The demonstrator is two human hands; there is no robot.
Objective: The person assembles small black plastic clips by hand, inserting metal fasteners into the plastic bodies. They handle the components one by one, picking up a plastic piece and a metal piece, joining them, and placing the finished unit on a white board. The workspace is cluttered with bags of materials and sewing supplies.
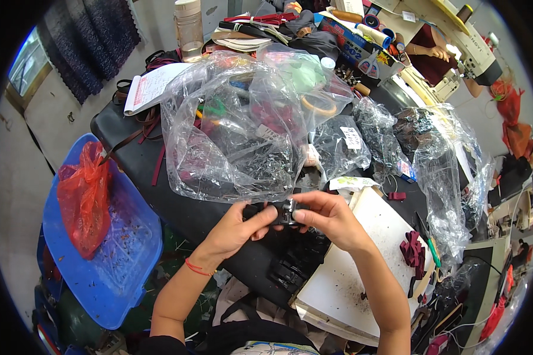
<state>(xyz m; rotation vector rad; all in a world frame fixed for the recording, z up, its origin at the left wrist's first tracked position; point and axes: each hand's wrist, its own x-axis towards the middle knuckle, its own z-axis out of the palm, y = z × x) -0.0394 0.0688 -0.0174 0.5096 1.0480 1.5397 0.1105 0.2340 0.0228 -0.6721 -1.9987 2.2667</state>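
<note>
Between my two hands is a small black piece with a shiny part [286, 212], possibly a buckle on a strap; its exact kind I cannot make out. My left hand [238, 229] pinches its left end between thumb and fingers. On the other side, the thumb and fingers of my right hand [333, 220] close on the shiny end. Just beyond the fingers lies a large transparent plastic bag [231, 160] with dark and maroon things inside. Several similar-looking black shiny pieces [287, 272] lie on the black table below my hands, partly in shadow.
A white board [352, 278] lies under my right forearm, with maroon ribbon pieces [413, 254] and green-handled scissors [433, 251] beside it. At left stands a blue bin [130, 236] with a red bag [87, 201]. Behind are a bottle [189, 29], a notepad [154, 89] and a sewing machine [468, 47]; another person's hand [435, 52] shows there.
</note>
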